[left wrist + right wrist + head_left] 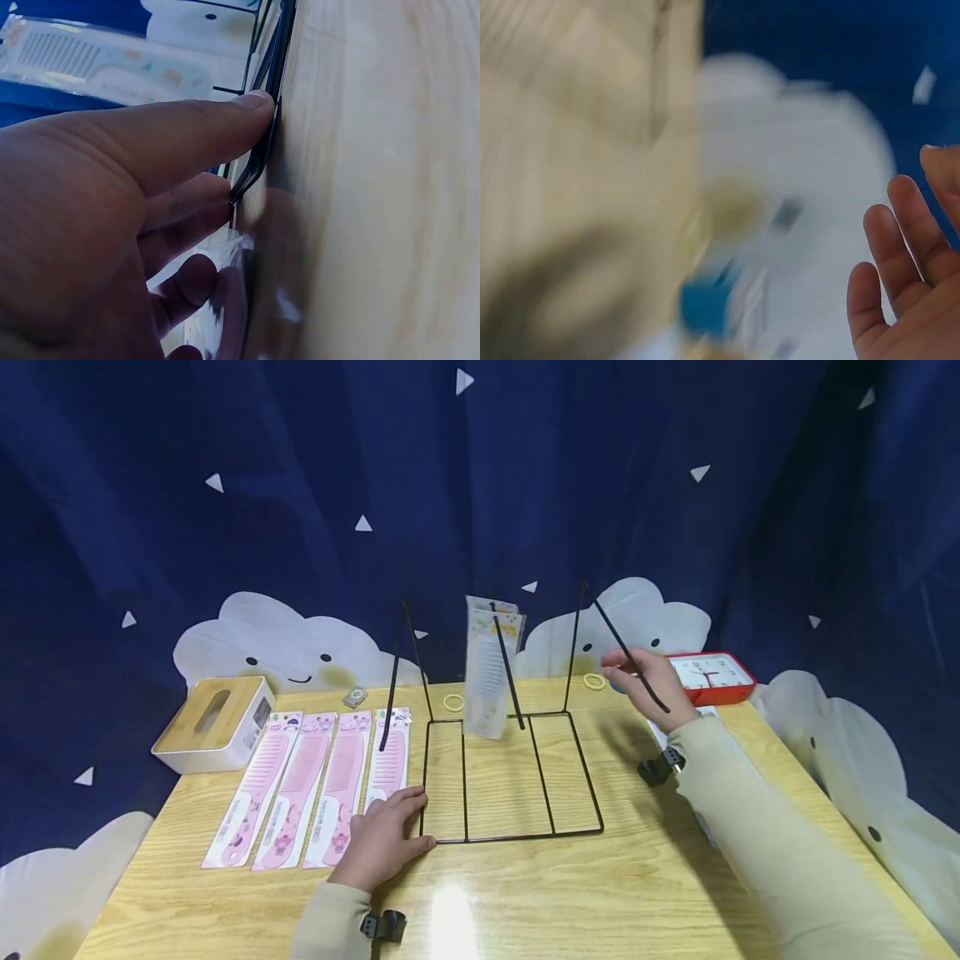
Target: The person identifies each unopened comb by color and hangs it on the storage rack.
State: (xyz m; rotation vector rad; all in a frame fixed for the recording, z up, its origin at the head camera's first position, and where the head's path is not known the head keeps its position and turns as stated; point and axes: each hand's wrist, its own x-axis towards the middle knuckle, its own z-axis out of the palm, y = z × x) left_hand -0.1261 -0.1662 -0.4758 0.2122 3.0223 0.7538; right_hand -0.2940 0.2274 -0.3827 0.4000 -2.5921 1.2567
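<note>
A black wire display rack stands on the wooden table, with long prongs slanting forward from its uprights. Clear-wrapped combs hang on its middle prong, one behind another. My left hand grips the rack's front left corner; in the left wrist view the thumb presses on the black wire and the fingers lie on its other side. Several pink packaged combs lie in a row left of the rack. My right hand is raised beside the right prong, fingers apart and holding nothing in the right wrist view.
A white tissue box with a wooden lid sits at the back left. At the back right is a red clock. Yellow rings and a small grey item lie along the rear edge. A pale flat item lies partly under my right arm.
</note>
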